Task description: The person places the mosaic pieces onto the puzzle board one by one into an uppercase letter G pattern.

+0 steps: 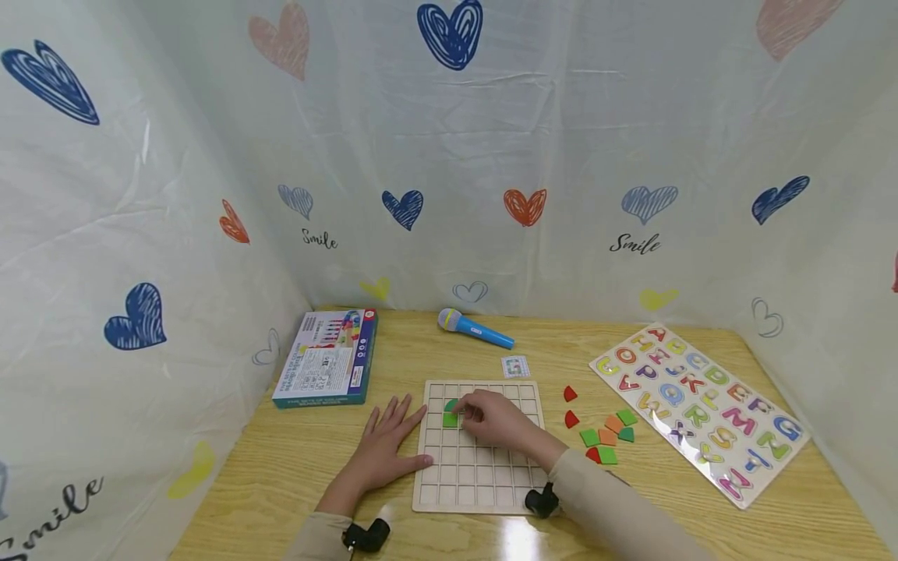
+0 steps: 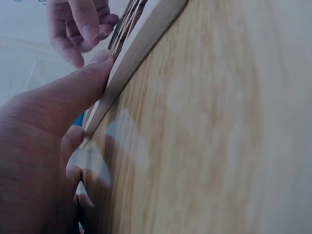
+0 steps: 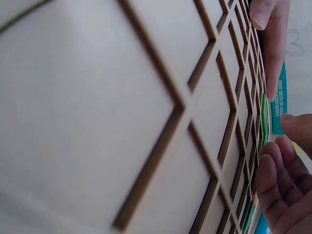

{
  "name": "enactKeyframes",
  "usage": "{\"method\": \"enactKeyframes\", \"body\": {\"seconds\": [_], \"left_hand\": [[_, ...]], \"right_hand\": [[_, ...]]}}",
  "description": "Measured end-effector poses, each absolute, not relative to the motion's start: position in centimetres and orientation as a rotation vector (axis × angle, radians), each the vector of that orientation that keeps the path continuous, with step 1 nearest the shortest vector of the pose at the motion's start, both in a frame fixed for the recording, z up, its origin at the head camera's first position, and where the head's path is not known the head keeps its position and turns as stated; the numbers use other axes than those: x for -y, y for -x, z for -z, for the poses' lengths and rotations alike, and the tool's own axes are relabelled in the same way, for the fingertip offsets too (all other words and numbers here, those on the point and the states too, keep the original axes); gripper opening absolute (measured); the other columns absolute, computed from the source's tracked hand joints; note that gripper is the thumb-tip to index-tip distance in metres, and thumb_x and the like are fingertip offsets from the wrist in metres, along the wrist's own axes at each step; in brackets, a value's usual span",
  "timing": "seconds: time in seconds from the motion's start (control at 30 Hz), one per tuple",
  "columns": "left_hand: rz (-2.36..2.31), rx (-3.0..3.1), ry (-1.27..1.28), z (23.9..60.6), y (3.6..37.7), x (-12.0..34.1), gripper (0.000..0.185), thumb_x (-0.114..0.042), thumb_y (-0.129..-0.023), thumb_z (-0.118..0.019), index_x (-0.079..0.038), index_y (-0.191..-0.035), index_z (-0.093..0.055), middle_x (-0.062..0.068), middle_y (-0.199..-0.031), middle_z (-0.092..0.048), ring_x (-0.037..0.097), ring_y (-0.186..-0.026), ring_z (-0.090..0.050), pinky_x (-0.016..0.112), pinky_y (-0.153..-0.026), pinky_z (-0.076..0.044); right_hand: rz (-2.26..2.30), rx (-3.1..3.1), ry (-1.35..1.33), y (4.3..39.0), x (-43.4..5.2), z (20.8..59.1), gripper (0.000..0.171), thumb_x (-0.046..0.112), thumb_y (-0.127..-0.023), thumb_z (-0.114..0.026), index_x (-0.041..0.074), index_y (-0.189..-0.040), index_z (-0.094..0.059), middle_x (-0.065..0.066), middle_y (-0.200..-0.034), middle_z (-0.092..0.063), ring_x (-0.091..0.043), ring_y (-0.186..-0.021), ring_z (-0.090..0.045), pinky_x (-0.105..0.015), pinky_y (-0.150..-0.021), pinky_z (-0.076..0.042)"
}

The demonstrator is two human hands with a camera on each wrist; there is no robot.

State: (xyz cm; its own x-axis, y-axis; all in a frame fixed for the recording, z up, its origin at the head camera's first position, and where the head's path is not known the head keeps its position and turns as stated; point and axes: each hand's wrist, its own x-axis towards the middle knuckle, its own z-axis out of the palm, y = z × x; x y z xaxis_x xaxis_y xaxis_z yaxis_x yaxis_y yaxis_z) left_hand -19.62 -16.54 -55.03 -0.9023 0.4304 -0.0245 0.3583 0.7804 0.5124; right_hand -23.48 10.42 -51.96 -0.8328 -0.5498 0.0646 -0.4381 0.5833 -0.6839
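A pale wooden grid board (image 1: 438, 471) lies flat on the table. In its upper left part sit a dark green rounded piece (image 1: 450, 405) and, just below, a light green square piece (image 1: 450, 420). Over these hovers my right hand (image 1: 494, 421), fingers loosely bent and fingertips close to the green pieces; nothing shows between thumb and fingers in the right wrist view. With fingers spread, my left hand (image 1: 386, 452) rests at the board's left side, and its thumb (image 2: 92, 75) touches the board's edge.
Right of the board lie loose red (image 1: 570, 393), green (image 1: 606, 455) and orange (image 1: 607, 437) pieces. Beyond them is an alphabet puzzle board (image 1: 701, 413). A small printed card (image 1: 515, 367) and a blue toy microphone (image 1: 477, 329) lie behind; a box (image 1: 326, 358) is at left.
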Motion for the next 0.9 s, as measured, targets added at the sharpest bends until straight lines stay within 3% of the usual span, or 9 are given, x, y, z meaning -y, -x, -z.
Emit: {"method": "enactKeyframes", "body": {"seconds": [0.9], "left_hand": [[-0.738, -2.838, -0.599, 55.2, 19.7, 16.3, 0.089, -0.069, -0.087, -0.064, -0.025, -0.16, -0.036, 0.01, -0.17, -0.016, 0.034, -0.156, -0.004, 0.058, -0.123, 0.005]], "right_hand": [[1.134, -2.843, 0.483, 19.9, -26.7, 52.4, 0.018, 0.011, -0.097, -0.07, 0.009, -0.115, -0.072, 0.008, -0.091, -0.063, -0.004, -0.078, -0.056, -0.025, -0.067, -0.05]]}}
